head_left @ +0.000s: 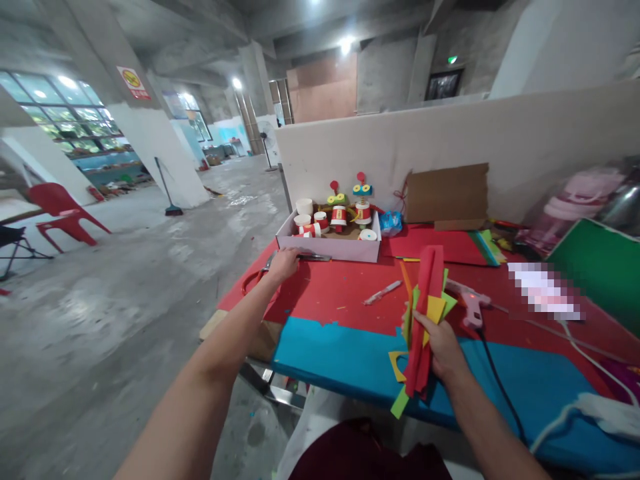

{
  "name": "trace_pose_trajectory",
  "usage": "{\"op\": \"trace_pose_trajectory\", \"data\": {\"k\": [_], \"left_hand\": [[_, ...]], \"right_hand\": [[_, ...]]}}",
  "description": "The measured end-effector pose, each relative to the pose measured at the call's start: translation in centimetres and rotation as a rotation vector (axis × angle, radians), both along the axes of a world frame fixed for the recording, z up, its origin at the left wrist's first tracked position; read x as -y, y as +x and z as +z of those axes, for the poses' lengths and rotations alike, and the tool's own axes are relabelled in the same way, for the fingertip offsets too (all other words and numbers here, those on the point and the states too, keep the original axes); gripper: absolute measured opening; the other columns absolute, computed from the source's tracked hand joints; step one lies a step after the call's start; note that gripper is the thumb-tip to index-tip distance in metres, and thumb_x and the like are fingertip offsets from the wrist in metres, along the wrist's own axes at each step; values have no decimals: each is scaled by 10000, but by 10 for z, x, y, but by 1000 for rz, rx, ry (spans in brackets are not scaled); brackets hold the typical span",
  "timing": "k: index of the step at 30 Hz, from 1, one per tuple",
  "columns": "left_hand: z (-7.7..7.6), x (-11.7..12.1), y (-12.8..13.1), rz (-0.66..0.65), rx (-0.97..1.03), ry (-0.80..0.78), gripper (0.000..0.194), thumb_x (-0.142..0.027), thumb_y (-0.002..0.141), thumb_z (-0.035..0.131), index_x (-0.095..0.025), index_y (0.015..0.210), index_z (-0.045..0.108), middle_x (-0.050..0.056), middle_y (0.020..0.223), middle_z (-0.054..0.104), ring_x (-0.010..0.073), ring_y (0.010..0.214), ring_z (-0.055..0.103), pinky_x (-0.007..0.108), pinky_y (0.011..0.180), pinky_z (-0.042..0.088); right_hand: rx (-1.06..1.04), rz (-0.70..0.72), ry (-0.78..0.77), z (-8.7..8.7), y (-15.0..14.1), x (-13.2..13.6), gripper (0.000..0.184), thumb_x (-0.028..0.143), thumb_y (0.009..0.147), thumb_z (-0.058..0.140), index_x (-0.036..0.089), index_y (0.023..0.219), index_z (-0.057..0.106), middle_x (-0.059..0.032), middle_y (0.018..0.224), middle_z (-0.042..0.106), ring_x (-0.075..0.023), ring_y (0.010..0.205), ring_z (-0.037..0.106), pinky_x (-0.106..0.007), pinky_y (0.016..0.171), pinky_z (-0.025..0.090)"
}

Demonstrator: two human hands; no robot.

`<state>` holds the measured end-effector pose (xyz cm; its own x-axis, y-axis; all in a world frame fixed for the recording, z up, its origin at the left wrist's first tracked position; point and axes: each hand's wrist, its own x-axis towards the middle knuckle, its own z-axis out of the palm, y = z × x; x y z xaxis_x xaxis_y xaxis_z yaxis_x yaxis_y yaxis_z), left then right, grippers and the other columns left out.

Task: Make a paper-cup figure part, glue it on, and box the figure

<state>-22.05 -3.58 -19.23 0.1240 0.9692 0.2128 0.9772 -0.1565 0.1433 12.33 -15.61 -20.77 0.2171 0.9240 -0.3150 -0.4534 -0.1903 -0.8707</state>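
My right hand point(445, 347) is closed round a bundle of coloured paper or felt scraps point(424, 320), mostly red strips with yellow, green and orange pieces sticking out. It holds them over the table's front edge. My left hand point(285, 264) reaches forward to the front of a shallow box point(330, 248), its fingers curled down. Beside it are red-handled scissors point(254, 281), and a thin dark tool point(316, 257) lies at its fingertips. What those fingers grip is hard to make out. A pen point(383, 292) rests between my hands.
Paper cups point(304, 207) and cup figures point(362, 211) fill the box. Right of the bundle lie a pink glue gun point(473, 305) with its cord, a blurred bright object point(543, 290) and a white power strip point(610, 413). Cardboard point(447, 195) leans against the partition behind.
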Motion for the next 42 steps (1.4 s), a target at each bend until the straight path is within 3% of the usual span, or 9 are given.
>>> {"op": "trace_pose_trajectory", "data": {"k": [7,14,18,21,24,31,37,39,42], "left_hand": [[-12,-10,-3,61,-105,14,309,-107,783,532,-185,1063,638,130,1175,591,298,1159,472,442,964,374],[4,3,-4,21,-103,-25,249,-188,844,523,-182,1091,544,108,1050,647,258,1047,564,365,887,425],[3,13,27,-50,-54,-70,241,-289,868,535,-177,1081,543,85,968,675,227,884,631,288,746,475],[-6,10,60,-111,-20,-75,301,-312,869,548,-188,1142,550,84,1070,666,214,952,630,262,785,482],[-11,-5,73,-110,12,-59,322,-314,900,498,-202,1195,561,81,1168,641,203,1054,601,259,878,469],[-12,-28,34,59,38,-107,313,-89,828,468,-186,1029,687,88,1043,701,219,1034,614,295,921,453],[2,-7,27,154,160,-112,232,-67,803,482,-122,861,700,133,971,700,256,1018,617,318,890,460],[12,5,37,167,241,-95,210,-70,806,483,-93,873,680,144,928,695,257,972,629,325,843,479],[22,32,72,105,399,-115,176,-120,833,502,-102,912,658,90,814,691,177,784,653,264,703,511]], "right_hand": [[3,22,-23,5,0,2,160,187,545,774,127,655,674,-18,538,688,-175,441,635,-236,402,509],[-9,9,-45,9,-3,3,140,162,542,762,131,649,679,-19,532,687,-178,457,644,-222,403,510],[7,-5,-22,9,-3,3,167,154,539,760,134,689,689,-10,552,696,-170,449,640,-222,415,522],[5,-16,-18,6,-2,2,165,159,527,765,138,664,676,-2,542,688,-158,433,630,-213,414,522],[-2,-18,-21,6,-1,3,183,168,511,779,136,655,671,-3,542,688,-155,432,629,-211,415,526],[2,-31,9,6,-3,2,267,185,476,801,142,715,692,-5,592,713,-187,501,668,-229,446,550],[-25,-48,-2,3,-1,1,264,176,472,809,150,704,686,-10,584,712,-198,486,660,-252,426,543],[-22,-56,-4,5,-2,0,263,184,472,811,144,696,680,-12,556,698,-196,473,653,-247,404,527],[-35,-58,48,13,-10,-1,326,203,464,826,143,747,677,-14,596,705,-199,525,669,-246,422,530]]}}
